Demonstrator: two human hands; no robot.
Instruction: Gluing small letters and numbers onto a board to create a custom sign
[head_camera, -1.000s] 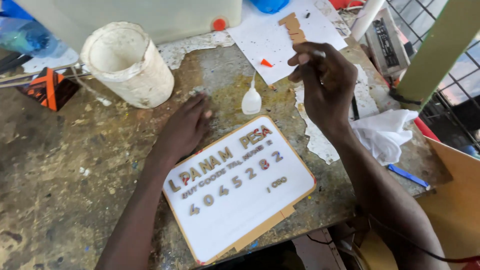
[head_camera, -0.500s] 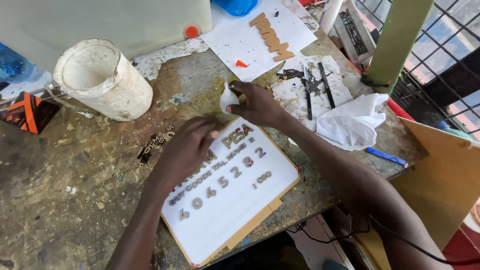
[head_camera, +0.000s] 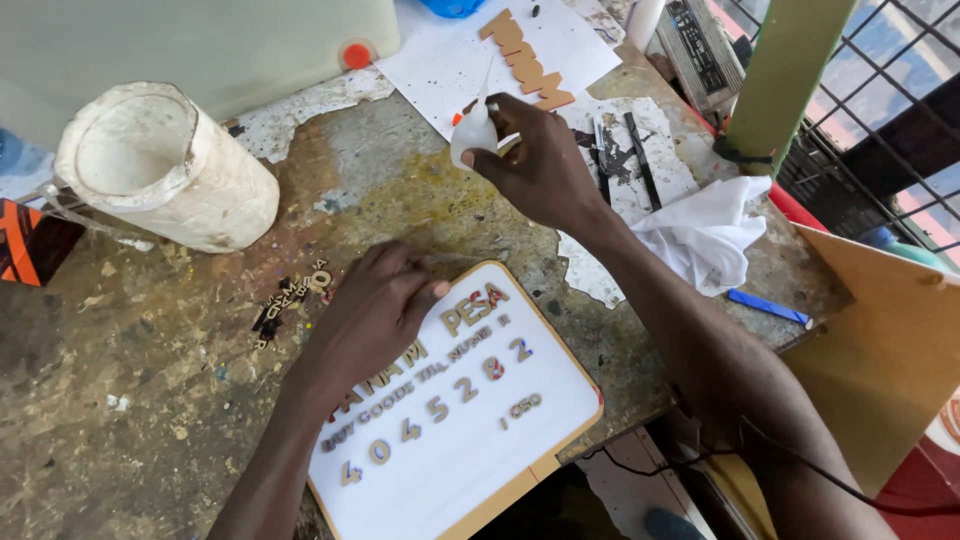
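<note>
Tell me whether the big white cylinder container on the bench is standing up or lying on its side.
Lying on its side. The white cylinder container rests lengthwise on the workbench, its open mouth facing sideways toward the upper left, so its inner wall shows.

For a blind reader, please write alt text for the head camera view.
The left hand presses on a white sign board with small cut-out letters, while the right hand holds a small white squeeze bottle above the worn workbench. A crusted white container lies at upper left.
</note>
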